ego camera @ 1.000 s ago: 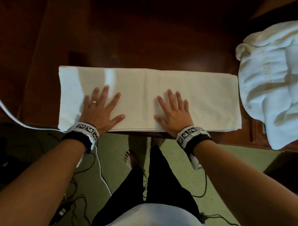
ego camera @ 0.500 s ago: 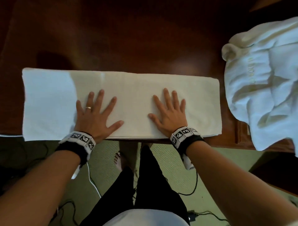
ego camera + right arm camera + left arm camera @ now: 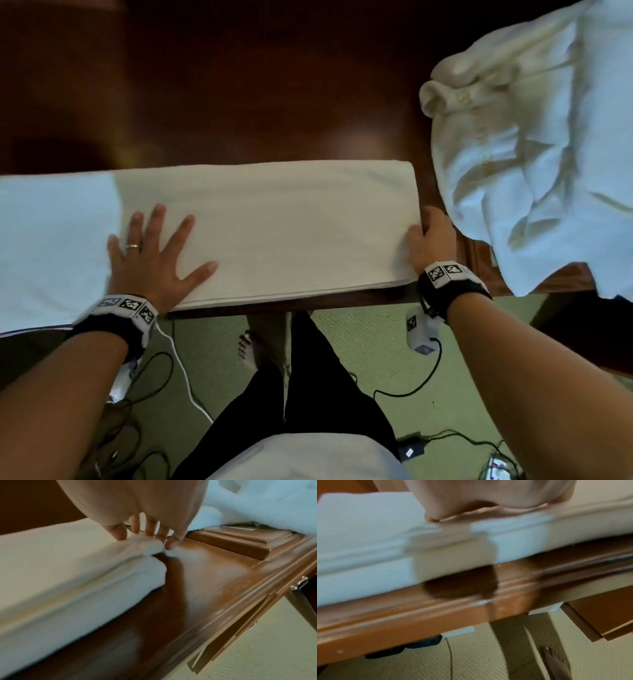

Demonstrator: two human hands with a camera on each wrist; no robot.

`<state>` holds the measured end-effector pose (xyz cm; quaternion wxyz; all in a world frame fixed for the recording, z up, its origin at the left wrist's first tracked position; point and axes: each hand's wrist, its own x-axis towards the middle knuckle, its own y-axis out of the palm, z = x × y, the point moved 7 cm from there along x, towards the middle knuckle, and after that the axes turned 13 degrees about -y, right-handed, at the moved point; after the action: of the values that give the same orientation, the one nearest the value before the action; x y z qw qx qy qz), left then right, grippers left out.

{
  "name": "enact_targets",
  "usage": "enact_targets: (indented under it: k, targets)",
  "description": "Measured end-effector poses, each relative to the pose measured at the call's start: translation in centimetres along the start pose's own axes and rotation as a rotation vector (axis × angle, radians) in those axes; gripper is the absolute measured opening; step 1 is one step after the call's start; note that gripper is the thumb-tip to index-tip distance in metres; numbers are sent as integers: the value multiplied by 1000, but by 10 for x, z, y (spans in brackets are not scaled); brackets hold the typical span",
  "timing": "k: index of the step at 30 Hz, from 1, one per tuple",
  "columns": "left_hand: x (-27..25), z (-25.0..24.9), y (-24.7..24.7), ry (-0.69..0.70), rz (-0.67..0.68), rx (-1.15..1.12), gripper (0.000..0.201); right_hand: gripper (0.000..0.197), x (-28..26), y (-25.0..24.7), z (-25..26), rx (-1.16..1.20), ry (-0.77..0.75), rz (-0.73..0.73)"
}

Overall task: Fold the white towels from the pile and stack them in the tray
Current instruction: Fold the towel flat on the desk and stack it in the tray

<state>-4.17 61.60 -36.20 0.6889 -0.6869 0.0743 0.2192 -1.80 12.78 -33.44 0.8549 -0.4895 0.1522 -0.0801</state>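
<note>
Left hand (image 3: pixel 150 253), from my head view, lies flat with fingers spread on the folded towel (image 3: pixel 274 229) along the counter (image 3: pixel 239 85) edge; my right hand (image 3: pixel 430 240) pinches its right end. Just right sits the towel pile (image 3: pixel 534 147), its lettering unreadable. Right wrist view: fingers (image 3: pixel 150 528) curl round the top layer.
</note>
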Motion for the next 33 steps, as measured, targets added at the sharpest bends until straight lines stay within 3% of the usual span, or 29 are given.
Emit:
enact_targets:
  k: [4, 10, 15, 20, 23, 25, 28, 33]
  targets:
    - [0, -1, -11, -17, 30, 5, 100, 50, -1, 7, 3, 118, 216, 149]
    - [-4, -13, -19, -95, 57, -80, 88, 40, 3, 11, 17, 170, 232, 316]
    - [5, -24, -44, -58, 36, -197, 73, 24, 79, -47, 82, 40, -77, 147]
    - [8, -34, -57, 80, 57, -3, 68, 21, 167, -131, 178, -317, -457, -57]
    - [-5, -48, -57, 230, 47, 56, 64, 19, 183, -166, 220, -416, -566, -224]
    - [-11, -53, -57, 313, 36, 37, 61, 18, 180, -175, 239, -434, -599, -308]
    - [-5, -55, -66, 384, 23, -42, 55, 19, 156, -163, 259, -433, -653, -318]
    - [19, -38, -97, 412, -77, 16, 57, 31, 58, -83, 278, -403, -912, -206]
